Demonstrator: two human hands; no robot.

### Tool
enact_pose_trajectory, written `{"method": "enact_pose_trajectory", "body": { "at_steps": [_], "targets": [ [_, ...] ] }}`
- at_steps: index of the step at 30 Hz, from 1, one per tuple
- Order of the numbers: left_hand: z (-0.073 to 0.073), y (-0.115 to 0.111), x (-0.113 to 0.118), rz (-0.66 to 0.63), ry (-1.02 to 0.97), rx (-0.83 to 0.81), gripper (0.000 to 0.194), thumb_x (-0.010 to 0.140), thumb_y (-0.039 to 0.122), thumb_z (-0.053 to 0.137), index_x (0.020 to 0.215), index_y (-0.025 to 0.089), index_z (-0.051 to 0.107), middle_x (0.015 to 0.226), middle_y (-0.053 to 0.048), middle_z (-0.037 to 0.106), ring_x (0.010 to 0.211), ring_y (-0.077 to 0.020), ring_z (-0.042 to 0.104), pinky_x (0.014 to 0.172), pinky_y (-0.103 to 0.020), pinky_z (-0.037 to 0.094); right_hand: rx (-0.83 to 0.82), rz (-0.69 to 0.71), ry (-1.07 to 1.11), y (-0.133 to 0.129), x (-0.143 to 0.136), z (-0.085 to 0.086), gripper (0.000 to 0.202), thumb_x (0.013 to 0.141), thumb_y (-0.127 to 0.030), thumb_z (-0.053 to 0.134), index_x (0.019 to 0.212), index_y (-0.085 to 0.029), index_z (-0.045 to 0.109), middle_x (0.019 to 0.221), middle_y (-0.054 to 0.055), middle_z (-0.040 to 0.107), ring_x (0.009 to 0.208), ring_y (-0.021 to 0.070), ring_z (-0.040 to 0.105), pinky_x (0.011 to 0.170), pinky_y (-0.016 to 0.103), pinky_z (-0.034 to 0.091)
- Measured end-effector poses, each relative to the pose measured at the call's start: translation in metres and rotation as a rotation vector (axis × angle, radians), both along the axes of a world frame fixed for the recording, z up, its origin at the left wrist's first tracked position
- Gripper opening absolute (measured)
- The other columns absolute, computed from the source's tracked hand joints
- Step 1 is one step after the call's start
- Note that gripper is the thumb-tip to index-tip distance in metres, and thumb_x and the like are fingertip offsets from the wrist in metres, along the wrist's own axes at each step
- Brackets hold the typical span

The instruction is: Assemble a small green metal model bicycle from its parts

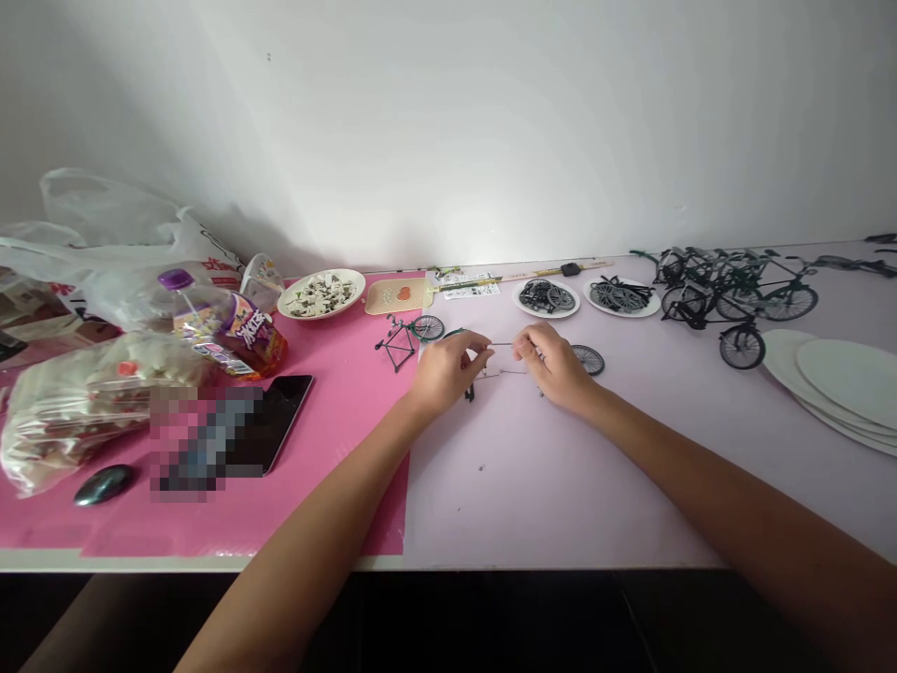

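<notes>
Between my left hand (448,369) and my right hand (553,365) runs a thin, dark rod (501,344), with fingertips pinched at each end of it. Just below it, a thin wire-like piece (515,373) lies on the table. A small black part (470,393) is under my left fingers. Left of that hand lies a miniature bicycle frame (398,348) with one wheel (427,327) attached. Another miniature wheel (592,361) is partly covered by my right hand. Tiny bits (481,467) are scattered nearer the front edge.
Plates of wheels (519,304) and black parts (589,301) stand at the back, with a plate of pale pieces (286,304) further left. Miniature bicycles (743,290) and stacked white plates (785,365) are to the right. A bottle (224,322), bags (91,393) and a phone (284,421) occupy the left.
</notes>
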State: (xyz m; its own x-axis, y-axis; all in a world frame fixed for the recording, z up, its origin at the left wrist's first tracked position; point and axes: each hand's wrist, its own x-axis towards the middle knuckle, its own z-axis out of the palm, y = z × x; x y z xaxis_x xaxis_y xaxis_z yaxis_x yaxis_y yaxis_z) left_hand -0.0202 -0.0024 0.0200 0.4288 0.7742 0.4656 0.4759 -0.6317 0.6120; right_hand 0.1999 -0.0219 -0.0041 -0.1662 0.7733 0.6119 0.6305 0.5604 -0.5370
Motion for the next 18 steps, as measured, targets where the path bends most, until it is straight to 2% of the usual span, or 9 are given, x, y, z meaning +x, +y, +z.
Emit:
{"method": "enact_pose_trajectory", "body": {
  "at_steps": [4,8,11,15,18],
  "targets": [
    [0.007,0.001,-0.005,0.076,0.002,-0.026,0.030,0.097,0.027,0.065,0.126,0.022,0.059,0.094,-0.002,0.078,0.068,-0.0132,0.069,0.063,-0.024,0.048,0.042,-0.071,-0.118,0.008,0.004,-0.007,0.025,0.102,-0.038,0.059,0.085,-0.025,0.069,0.086,0.006,0.072,0.096,0.0284,0.060,0.094,0.048,0.049],
    [0.007,0.004,-0.007,0.101,0.003,-0.027,0.033,0.097,0.025,0.064,0.128,0.022,0.055,0.098,-0.003,0.078,0.069,-0.0129,0.069,0.061,-0.023,0.048,0.033,-0.224,-0.202,0.015,0.010,-0.022,0.014,0.091,-0.036,0.073,0.082,-0.026,0.079,0.095,0.009,0.075,0.110,0.0365,0.056,0.096,0.055,0.049],
    [0.006,0.006,-0.007,0.119,0.004,-0.023,0.033,0.097,0.024,0.062,0.129,0.023,0.053,0.099,-0.003,0.078,0.068,-0.0126,0.069,0.060,-0.023,0.047,0.012,-0.269,-0.229,0.016,0.011,-0.025,0.015,0.090,-0.036,0.073,0.083,-0.027,0.082,0.098,0.009,0.076,0.112,0.0384,0.054,0.096,0.057,0.050],
    [0.006,0.007,-0.005,0.173,0.024,-0.015,0.032,0.097,0.024,0.063,0.127,0.024,0.053,0.097,-0.001,0.077,0.068,-0.0129,0.070,0.060,-0.023,0.045,0.054,-0.206,-0.249,0.011,0.008,-0.015,0.026,0.099,-0.035,0.061,0.087,-0.027,0.083,0.099,0.010,0.076,0.110,0.0358,0.057,0.100,0.058,0.049],
    [0.006,0.008,-0.005,0.201,0.039,-0.013,0.031,0.097,0.023,0.063,0.126,0.024,0.053,0.097,0.000,0.077,0.068,-0.0128,0.069,0.060,-0.023,0.044,0.052,-0.033,-0.269,0.003,0.001,-0.007,0.022,0.100,-0.033,0.060,0.104,-0.028,0.082,0.108,0.008,0.078,0.117,0.0339,0.061,0.108,0.058,0.048]
  ]
}}
